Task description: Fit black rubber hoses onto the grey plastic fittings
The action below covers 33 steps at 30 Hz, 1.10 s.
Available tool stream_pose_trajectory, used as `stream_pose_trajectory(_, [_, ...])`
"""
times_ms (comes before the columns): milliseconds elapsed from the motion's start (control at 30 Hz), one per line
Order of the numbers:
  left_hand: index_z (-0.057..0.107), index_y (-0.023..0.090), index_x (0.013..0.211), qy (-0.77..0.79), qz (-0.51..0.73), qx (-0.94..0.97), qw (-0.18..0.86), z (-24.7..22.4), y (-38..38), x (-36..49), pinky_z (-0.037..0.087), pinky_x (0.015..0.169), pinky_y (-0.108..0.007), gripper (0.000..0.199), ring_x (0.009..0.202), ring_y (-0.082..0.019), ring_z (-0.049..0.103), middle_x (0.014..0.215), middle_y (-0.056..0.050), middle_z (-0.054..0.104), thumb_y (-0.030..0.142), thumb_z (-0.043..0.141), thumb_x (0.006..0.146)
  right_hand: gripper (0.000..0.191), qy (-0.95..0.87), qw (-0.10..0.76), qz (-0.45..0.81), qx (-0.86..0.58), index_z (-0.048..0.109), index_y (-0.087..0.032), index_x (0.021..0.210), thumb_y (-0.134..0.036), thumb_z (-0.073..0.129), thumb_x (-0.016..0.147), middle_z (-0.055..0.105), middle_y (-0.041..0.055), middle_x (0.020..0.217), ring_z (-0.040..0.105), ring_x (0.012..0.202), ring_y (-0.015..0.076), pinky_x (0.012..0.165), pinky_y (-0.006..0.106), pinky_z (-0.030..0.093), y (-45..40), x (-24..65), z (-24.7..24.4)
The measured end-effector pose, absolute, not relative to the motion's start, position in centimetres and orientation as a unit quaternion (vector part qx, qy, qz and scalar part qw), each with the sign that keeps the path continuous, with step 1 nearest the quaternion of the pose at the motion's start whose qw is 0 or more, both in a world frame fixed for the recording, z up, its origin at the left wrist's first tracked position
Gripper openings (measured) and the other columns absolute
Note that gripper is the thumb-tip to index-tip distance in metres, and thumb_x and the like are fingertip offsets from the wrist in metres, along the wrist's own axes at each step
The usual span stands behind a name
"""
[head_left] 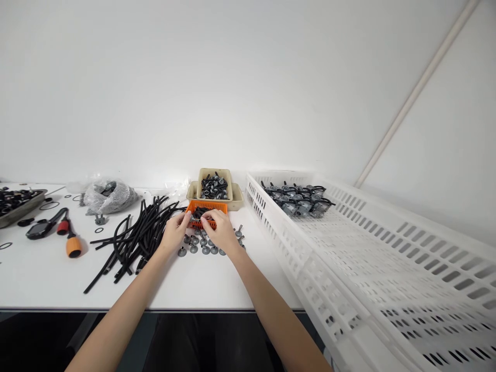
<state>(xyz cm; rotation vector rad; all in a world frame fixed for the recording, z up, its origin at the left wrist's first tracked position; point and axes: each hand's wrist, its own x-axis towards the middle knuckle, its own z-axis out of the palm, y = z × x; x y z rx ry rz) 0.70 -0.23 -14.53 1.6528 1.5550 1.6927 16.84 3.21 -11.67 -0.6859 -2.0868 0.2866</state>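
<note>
Grey fittings | grouped on counter, likely for easy reach | left hand, right hand close together by orange basket; grip: cannot tell

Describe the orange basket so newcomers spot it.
Start at the large white crate on the right. Beige trays stand left of its far end, and the small basket sits just in front of them. Unlike those trays, it is orange with slotted sides.
</note>
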Motion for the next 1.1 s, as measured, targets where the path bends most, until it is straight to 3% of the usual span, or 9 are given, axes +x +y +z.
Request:
stream_pose_trajectory(167, [0.051,0.018,0.064,0.543,0.587,0.582,0.151,-14.53,-0.32,0.72,0.036,0.060,-0.026,0.044,0.061,-0.013,0.047,0.060,0.002,0.049,0.053,0.041,0.089,0.024,-0.852,0.419,0.116,-0.291,0.063,-0.019,0.079,-0.032,0.049,0.094,0.068,0.0048,0.084,0.060,0.085,0.0187,0.083,0.035,0.044,3.07,16.80,-11.60])
stream_pose_trajectory(467, [0.053,0.018,0.064,0.544,0.585,0.585,0.143,-14.52,-0.29,0.71,0.036,0.060,-0.026,0.044,0.061,-0.014,0.048,0.060,0.001,0.051,0.052,0.041,0.090,0.003,-0.855,0.421,0.123,-0.277,0.064,-0.018,0.086,-0.019,0.062,0.085,0.068,0.0051,0.091,0.060,0.090,0.0189,0.086,0.035,0.045,3.69,16.63,-12.06])
stream_pose_trajectory(700, [0.051,0.018,0.064,0.543,0.586,0.585,0.140,-14.16,-0.57,0.90,0.036,0.059,-0.025,0.044,0.059,-0.013,0.046,0.060,0.001,0.051,0.052,0.040,0.090,0.010,-0.850,0.439,0.119,-0.266,0.063,-0.019,0.089,-0.013,0.056,0.085,0.067,0.0054,0.093,0.060,0.094,0.0203,0.089,0.037,0.046,3.86,16.75,-12.23])
stream_pose_trajectory(833, [0.051,0.018,0.063,0.542,0.588,0.584,0.140,-14.14,-0.58,0.89,0.037,0.060,-0.025,0.044,0.060,-0.014,0.048,0.060,0.001,0.052,0.052,0.040,0.090,0.014,-0.851,0.437,0.109,-0.270,0.065,-0.018,0.097,-0.019,0.055,0.088,0.067,0.0068,0.099,0.059,0.097,0.0205,0.091,0.037,0.045,3.67,16.74,-12.23])
stream_pose_trajectory(1100, [0.050,0.018,0.063,0.539,0.588,0.586,0.143,-14.32,-0.50,0.86,0.037,0.059,-0.025,0.043,0.060,-0.014,0.047,0.059,0.001,0.050,0.052,0.042,0.089,0.016,-0.861,0.406,0.114,-0.284,0.066,-0.018,0.087,-0.026,0.052,0.093,0.068,0.0061,0.091,0.060,0.090,0.0189,0.085,0.035,0.045,3.70,16.66,-12.10])
